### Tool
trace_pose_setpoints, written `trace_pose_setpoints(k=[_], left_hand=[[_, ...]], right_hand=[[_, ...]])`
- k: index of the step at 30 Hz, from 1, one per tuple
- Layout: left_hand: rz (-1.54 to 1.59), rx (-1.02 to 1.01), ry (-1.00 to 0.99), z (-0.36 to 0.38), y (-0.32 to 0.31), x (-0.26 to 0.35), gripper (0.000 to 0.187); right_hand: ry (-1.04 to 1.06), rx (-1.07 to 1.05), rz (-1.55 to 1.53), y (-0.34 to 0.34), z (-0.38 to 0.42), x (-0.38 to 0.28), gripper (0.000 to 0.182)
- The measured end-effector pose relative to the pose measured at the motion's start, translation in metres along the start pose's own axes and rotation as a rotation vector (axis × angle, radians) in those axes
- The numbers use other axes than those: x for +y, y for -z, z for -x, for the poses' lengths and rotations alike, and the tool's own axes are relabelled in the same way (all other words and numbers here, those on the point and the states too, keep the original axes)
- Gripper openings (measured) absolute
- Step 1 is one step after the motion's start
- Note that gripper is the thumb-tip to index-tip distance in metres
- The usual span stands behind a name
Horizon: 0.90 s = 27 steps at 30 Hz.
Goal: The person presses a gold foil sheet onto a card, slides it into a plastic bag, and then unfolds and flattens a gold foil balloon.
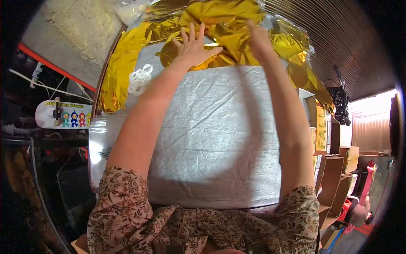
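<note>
Shiny gold foil, which looks like a flat foil balloon (234, 44), lies crumpled at the far end of the silver-grey sheet (211, 127). My left hand (192, 48) rests with spread fingers on the foil's near left part. To its right, my right hand (260, 40) has its fingers bent closed at the foil, pinching a fold of it; the fingertips are partly hidden. More flat gold foil (122, 63) runs along the left side of the surface. A bunch of white looped strips (141, 79) sits left of my left forearm.
A skateboard deck (63, 114) with cartoon figures is at the left. On the right stand open cardboard boxes (330, 180), a yellow lettered panel (321, 127) and a black mesh item (339, 101). Clear plastic bags (131, 10) lie at the far left corner.
</note>
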<state>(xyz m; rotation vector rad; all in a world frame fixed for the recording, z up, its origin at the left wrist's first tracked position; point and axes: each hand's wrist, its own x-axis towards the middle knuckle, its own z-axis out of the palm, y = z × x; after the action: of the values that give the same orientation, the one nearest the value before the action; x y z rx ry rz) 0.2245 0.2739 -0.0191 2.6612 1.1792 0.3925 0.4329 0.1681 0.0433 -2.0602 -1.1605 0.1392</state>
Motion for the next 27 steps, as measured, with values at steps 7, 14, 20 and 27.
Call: trace_pose_setpoints(k=[7,14,20,27], left_hand=[[-0.094,-0.193,-0.025,-0.006,0.006,-0.001,0.108],[-0.082,-0.257,0.005,-0.013,0.013,0.004,0.108],[0.168,0.079,0.039,-0.018,0.006,-0.007,0.102],[1.345,-0.539,0.425,0.102,0.079,-0.026,0.111]], right_hand=[[0.085,0.253,0.191,0.193,-0.097,0.119,0.053],[0.378,0.500,0.013,0.342,-0.043,-0.013,0.033],[0.699,0.480,0.244,0.274,0.084,-0.121,0.022],[0.431,-0.021,0.165,0.180,0.246,-0.082,0.027]])
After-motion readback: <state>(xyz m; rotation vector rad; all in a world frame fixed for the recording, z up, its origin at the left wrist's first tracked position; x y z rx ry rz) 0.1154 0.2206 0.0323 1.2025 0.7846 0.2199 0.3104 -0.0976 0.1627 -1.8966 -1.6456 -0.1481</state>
